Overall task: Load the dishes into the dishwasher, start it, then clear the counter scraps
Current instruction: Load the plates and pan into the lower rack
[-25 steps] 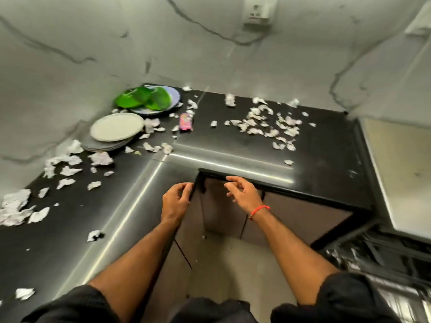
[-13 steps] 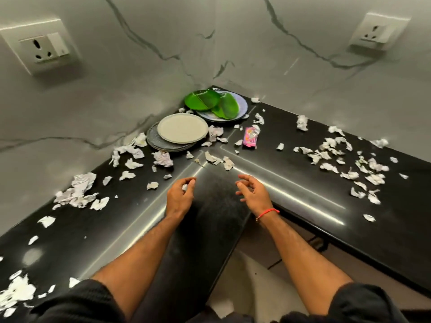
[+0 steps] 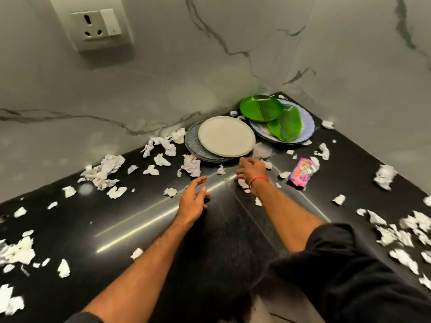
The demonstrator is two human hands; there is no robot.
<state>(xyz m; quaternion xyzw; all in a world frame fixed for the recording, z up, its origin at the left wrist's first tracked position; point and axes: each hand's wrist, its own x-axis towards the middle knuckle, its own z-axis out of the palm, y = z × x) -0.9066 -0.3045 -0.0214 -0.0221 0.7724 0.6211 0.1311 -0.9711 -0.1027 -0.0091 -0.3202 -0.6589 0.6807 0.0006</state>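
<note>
In the corner of the black counter [image 3: 221, 241], a beige plate [image 3: 226, 136] lies on a stack of grey plates [image 3: 192, 145]. Behind it to the right, two green leaf-shaped plates [image 3: 261, 108] rest on a pale patterned plate [image 3: 307, 127]. My right hand [image 3: 250, 170] hovers just in front of the beige plate, fingers relaxed and empty. Further back and left, my left hand [image 3: 193, 201] is above the counter, fingers spread, holding nothing. Torn white paper scraps [image 3: 105, 169] litter the counter on both sides.
A pink wrapper [image 3: 300, 173] lies right of my right hand. A wall socket [image 3: 95, 24] sits on the marble wall at upper left. The counter's inner corner edge runs below my forearms.
Both hands have moved forward over the counter toward the plates; my right hand now nearly reaches the beige plate. The view has swung closer to the corner.
</note>
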